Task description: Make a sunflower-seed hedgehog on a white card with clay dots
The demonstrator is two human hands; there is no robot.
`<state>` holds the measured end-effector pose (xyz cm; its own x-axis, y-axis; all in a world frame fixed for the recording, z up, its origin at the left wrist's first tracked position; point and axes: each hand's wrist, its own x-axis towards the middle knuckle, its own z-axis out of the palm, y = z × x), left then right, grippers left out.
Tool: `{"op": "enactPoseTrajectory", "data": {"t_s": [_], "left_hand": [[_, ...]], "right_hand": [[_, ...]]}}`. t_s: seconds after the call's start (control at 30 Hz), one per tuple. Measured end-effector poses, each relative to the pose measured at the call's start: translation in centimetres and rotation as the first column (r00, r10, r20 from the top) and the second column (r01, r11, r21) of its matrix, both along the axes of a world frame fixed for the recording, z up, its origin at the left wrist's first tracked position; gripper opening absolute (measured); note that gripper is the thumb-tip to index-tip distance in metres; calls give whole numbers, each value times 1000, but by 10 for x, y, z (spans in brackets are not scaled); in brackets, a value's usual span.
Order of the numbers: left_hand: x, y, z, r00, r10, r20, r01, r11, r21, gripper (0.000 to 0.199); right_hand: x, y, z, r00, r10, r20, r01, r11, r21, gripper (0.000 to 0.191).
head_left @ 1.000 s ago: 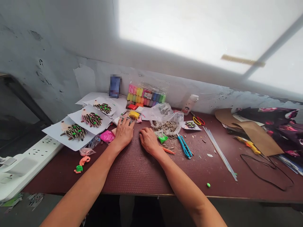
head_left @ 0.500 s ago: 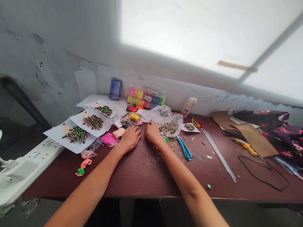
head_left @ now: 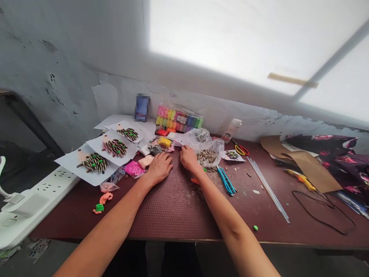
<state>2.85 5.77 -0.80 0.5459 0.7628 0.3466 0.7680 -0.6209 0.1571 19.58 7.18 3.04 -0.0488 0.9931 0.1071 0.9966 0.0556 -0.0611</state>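
Note:
My left hand (head_left: pixel 159 168) lies palm down on the dark red tabletop, fingers stretched out and holding nothing. Beside it are packets of soft modelling clay: pink (head_left: pixel 134 168), pale peach (head_left: pixel 146 161) and yellow (head_left: pixel 164 142). My right hand (head_left: pixel 189 159) is closed, its fingers curled downward near a white sheet of paper (head_left: pixel 179 139); whatever is under the fingertips is hidden. Right of that hand, striped sunflower seeds (head_left: pixel 206 157) spill from a clear plastic bag (head_left: pixel 201 137). An orange bit of clay (head_left: pixel 195 181) shows by the right wrist.
White cards with seed-covered hedgehogs (head_left: pixel 98 163) overlap at left, near a power strip (head_left: pixel 37 196). At right lie a blue utility knife (head_left: pixel 226 181), scissors (head_left: pixel 241 149), clear glue sticks (head_left: pixel 268 188) and a yellow glue gun (head_left: pixel 302 180). A clay multipack (head_left: pixel 179 118) and a bottle (head_left: pixel 231 130) stand behind.
The right hand has shifted slightly to the right, and the camera view has moved a little. My left hand stays on the tabletop.

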Motion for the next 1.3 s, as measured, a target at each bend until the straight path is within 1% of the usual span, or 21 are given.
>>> {"op": "enactPoseTrajectory", "data": {"t_s": [0.13,0.27,0.37,0.5,0.6,0.67,0.83,1.0,1.3], "left_hand": [[0,-1,2,1000,7,-17,-8,1000,-4,27],[0,0,3,1000,-3,-12,2,1000,-11,26],[0,1,2,1000,-5,-20,5,1000,-4,26],[0,2,1,1000,-7,-25,8,1000,2,27],[0,2,1,1000,-9,-30,9,1000,-4,28],[-1,2,0,1000,-14,-19,14,1000,-11,28],[-1,3,0,1000,-28,-1,27,999,-22,28],[-2,4,-2,998,-39,40,41,998,-39,27],[-1,2,2,999,-24,-36,23,999,-25,29]], "right_hand": [[3,-1,2,990,-29,-136,38,997,63,40],[3,-1,7,976,-105,-190,127,986,106,38],[2,-2,11,984,-106,-144,119,989,86,40],[0,-5,11,999,2,-48,-1,1000,25,38],[-4,-6,9,998,67,16,-68,997,33,34],[-7,-4,7,997,68,47,-70,997,28,33],[-14,3,6,994,34,102,-31,999,-32,33],[-15,8,7,989,43,141,-38,999,-38,37],[-11,20,3,994,8,111,-7,1000,-12,40]]}}
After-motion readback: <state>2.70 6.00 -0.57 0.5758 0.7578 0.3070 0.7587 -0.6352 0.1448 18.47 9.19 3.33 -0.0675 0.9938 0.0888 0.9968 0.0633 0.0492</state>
